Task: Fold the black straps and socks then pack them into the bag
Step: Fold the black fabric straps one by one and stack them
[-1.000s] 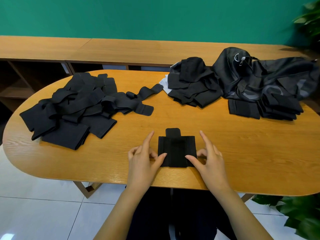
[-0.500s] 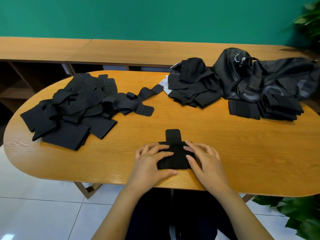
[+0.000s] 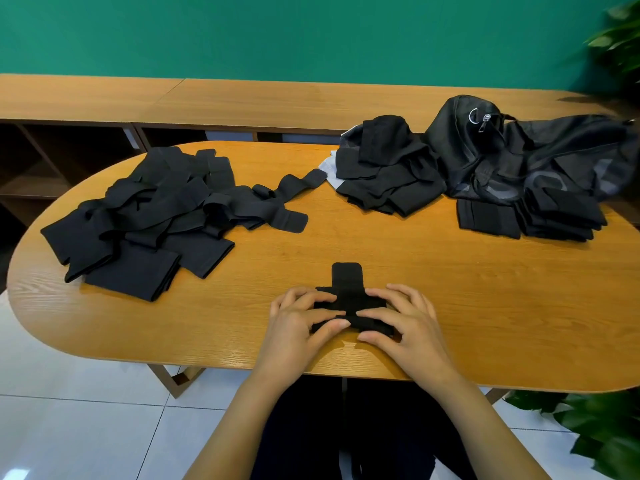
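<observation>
A folded black strap lies at the near edge of the oval wooden table, its short tab pointing away from me. My left hand and my right hand both grip it, with fingers curled over the top and thumbs at the near edge, and they cover most of it. A loose heap of black straps sits at the left. A pile of black socks lies at the back centre. The black mesh bag slumps at the back right.
A stack of folded black pieces lies in front of the bag. A wooden shelf unit runs behind the table under a green wall. Potted plants stand at the right. White tiled floor lies below.
My hands moved from the strap's sides onto its top. The strap's flat square has been folded over into a narrower, thicker bundle, and my fingers have curled round it.
</observation>
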The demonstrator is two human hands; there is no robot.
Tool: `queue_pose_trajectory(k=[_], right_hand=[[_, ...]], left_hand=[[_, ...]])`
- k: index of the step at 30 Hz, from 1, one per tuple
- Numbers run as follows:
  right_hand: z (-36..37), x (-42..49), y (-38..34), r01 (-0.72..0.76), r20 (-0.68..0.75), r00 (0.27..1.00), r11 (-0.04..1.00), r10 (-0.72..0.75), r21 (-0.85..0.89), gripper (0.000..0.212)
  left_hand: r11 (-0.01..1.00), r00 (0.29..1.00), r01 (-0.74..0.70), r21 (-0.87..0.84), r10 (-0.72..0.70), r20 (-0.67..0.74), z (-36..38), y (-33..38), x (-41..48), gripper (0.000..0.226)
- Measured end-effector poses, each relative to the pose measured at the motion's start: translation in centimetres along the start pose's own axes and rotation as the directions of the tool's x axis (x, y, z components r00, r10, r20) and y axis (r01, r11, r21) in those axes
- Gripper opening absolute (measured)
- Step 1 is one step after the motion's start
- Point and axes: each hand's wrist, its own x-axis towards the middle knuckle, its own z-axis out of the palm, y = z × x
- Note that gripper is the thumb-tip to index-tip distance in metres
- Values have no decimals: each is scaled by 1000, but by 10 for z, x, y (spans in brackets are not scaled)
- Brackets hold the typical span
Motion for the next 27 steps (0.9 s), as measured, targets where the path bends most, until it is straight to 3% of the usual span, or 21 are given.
queue_pose_trajectory(k=[9, 15, 23, 27], right_hand=[[2, 1, 3, -17, -55, 998, 992, 24, 125, 49], [0, 2, 3, -29, -44, 998, 979, 38, 200, 38], [2, 2, 5, -13, -45, 999, 991, 19, 136, 40], [3, 2, 7, 10, -64, 998, 990, -1, 140, 41]], left_hand=[[999, 1000, -27, 22, 27, 1, 1, 1, -1, 56], [999, 999, -33, 13, 33, 9, 1, 1, 0, 42], [999, 999, -27, -28, 26, -29, 2, 0, 1, 39], [1000, 1000, -24, 4, 24, -20, 2, 1, 0, 51]])
